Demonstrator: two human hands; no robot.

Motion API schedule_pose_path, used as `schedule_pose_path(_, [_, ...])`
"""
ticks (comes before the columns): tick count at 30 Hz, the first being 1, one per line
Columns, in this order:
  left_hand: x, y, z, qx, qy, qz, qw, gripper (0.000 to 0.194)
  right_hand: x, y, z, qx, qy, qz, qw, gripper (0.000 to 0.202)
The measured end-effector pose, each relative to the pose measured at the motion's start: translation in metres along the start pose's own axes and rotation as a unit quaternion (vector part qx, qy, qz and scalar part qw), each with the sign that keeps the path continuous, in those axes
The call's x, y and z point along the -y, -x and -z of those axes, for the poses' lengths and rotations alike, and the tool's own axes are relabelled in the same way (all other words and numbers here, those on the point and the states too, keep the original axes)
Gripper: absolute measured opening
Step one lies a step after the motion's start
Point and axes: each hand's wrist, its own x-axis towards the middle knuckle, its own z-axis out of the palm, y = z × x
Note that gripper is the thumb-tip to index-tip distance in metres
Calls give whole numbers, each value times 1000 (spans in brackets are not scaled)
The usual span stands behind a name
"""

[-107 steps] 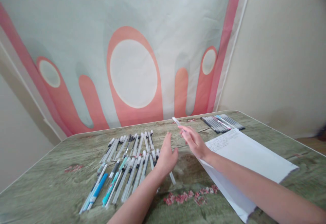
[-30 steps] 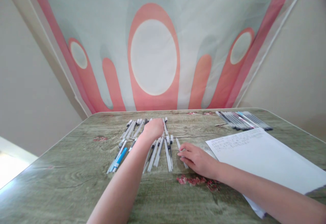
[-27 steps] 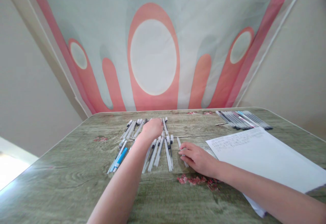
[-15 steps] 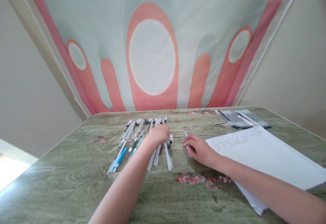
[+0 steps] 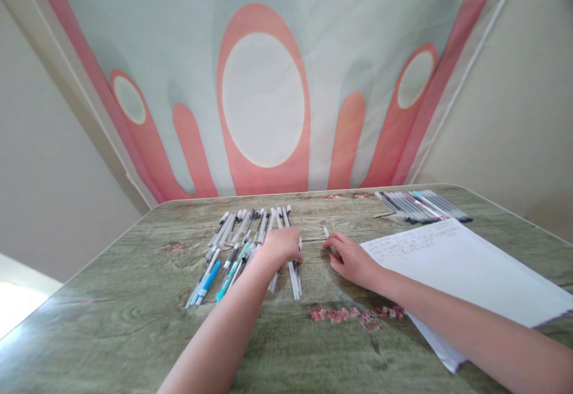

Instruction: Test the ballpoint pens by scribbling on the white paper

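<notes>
My right hand point(image 5: 351, 258) is positioned above the table point(image 5: 111, 322), between the pen rows and the paper sheet point(image 5: 461, 274). Its fingers are closed around a slim white pen point(image 5: 326, 232). One end of this pen projects beyond my fingers, directed toward the far edge of the table; the rest is partly covered by the hand.

My left hand point(image 5: 282, 246) is located over the right end of the near pen row point(image 5: 294, 280), palm down. The fingers are bent downward beside the last pens of that row. The back of the hand conceals most of the fingers, so I cannot tell whether they are clamped on a pen or apart.

The near row lies side by side and partly beneath my left hand and forearm. Its left portion includes a blue marker point(image 5: 209, 282), a dark pen with a pale end point(image 5: 231, 256) and a teal pen point(image 5: 226, 282). The far pen row point(image 5: 229, 228) lies just beyond, with most of its caps toward the far edge.

A separate pen group point(image 5: 423, 206) is laid out at the far right, adjacent to the upper corner of the paper sheet. Lines of writing occupy the top of the sheet. My right forearm extends across it.
</notes>
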Motion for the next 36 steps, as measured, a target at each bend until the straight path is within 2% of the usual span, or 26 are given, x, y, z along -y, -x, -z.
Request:
schedule_pose_path(18, [-14, 4, 3, 10, 34, 1, 999, 37, 2, 1, -2, 0, -8, 28, 1000, 26])
schedule_pose_path(28, [-20, 1, -3, -12, 57, 5, 998, 33, 3, 1, -1, -14, -22, 26, 999, 27])
schedule_pose_path(36, [-22, -3, -10, -26, 80, 19, 996, 31, 2, -1, 0, -11, 21, -23, 999, 24])
